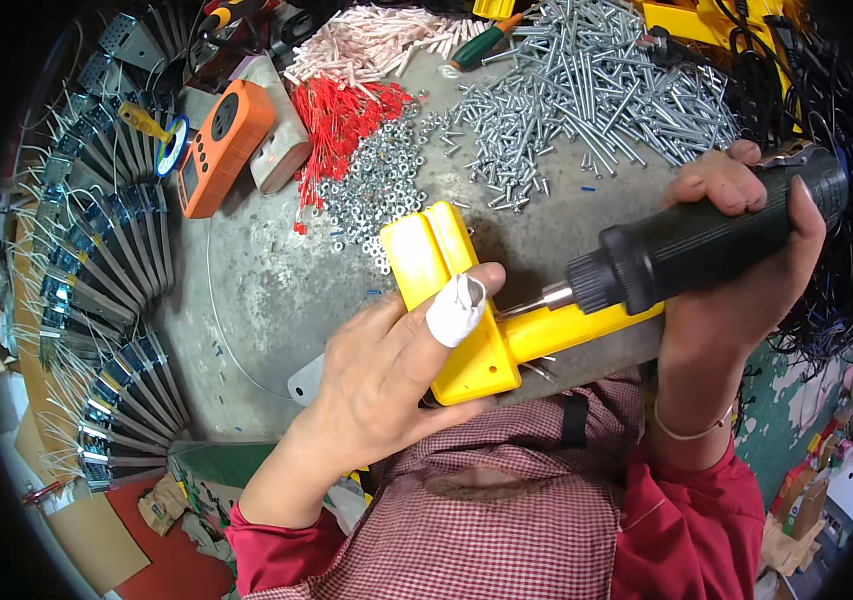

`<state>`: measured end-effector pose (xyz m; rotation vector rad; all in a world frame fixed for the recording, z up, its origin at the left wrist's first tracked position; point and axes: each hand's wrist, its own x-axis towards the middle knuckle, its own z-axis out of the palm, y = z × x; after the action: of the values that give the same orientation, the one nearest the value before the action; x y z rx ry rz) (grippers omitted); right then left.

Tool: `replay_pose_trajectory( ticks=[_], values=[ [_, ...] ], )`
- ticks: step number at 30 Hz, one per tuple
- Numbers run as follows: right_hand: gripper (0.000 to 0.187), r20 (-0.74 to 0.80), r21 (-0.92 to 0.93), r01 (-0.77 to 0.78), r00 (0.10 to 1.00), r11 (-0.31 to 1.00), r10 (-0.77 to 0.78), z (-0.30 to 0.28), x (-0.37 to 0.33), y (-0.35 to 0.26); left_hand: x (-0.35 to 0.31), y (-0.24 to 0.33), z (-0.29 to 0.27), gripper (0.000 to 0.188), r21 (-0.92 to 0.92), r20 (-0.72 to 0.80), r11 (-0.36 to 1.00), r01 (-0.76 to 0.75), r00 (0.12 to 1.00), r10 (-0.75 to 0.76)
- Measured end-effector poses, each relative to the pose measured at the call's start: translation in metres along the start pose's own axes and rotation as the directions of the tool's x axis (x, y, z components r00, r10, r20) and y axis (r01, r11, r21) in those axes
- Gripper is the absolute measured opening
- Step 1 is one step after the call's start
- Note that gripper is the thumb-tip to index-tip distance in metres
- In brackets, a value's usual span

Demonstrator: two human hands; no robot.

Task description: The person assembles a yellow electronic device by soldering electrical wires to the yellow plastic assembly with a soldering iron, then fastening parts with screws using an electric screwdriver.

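- Head view, looking straight down at a grey workbench point(277, 290) that's pretty cluttered
- Left hand point(387, 365) is wrapped around a yellow plastic jig point(447, 290), fingers closed on it from the left side, thumb point(459, 305) laid across the top; that thumb has white tape round the tip
- The yellow jig sits right in the middle of the picture, held just above the bench edge, close to the person's lap, with a yellow arm sticking out to the right under the tool
- Right hand point(747, 260) has a full fist grip on a black electric screwdriver point(707, 235), fingers curled tight over the barrel, thumb along the far side
- The screwdriver lies almost sideways, its metal bit point(532, 303) pointing left and touching the yellow jig just beside the taped thumb
- Behind the hands: a big heap of silver screws point(587, 90) top right, a scatter of small nuts point(377, 190) in the middle, a bundle of red cable ties point(342, 120) and a pile of pale pink wall plugs point(377, 40)
- An orange handheld meter point(225, 145) lies top left, near a green-handled screwdriver point(482, 42) further right
- A curved row of metal brackets with wires point(107, 280) runs down the left side
- Tangle of black cables point(847, 200) on the far right
- Person wears a red checked apron point(507, 520) over red sleeves
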<state>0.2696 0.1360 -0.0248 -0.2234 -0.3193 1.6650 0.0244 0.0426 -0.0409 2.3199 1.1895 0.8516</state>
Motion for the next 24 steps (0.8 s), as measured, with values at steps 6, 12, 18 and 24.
replay_pose_trajectory(
  ticks=[6,12,18,24],
  values=[
    [0.039,0.017,0.008,-0.004,1.000,1.000,0.004,0.001,0.000,0.000,0.002,0.008,-0.009,0.090,0.061,0.084,0.997,0.049,0.995,-0.054],
    [0.042,-0.024,-0.137,0.062,0.998,0.989,-0.066,-0.014,-0.005,-0.001,-0.007,-0.006,-0.049,0.041,0.303,-0.335,0.854,0.423,0.886,-0.321],
    [0.040,0.039,-0.054,0.047,0.998,0.997,-0.045,-0.017,-0.003,-0.004,0.003,-0.020,-0.044,0.015,0.783,-0.012,0.602,0.156,0.971,-0.237],
    [0.042,0.066,-0.013,-0.011,0.998,1.000,0.012,-0.019,0.001,-0.004,0.009,-0.029,-0.044,0.006,0.847,-0.008,0.517,0.127,0.974,-0.225]
  ],
)
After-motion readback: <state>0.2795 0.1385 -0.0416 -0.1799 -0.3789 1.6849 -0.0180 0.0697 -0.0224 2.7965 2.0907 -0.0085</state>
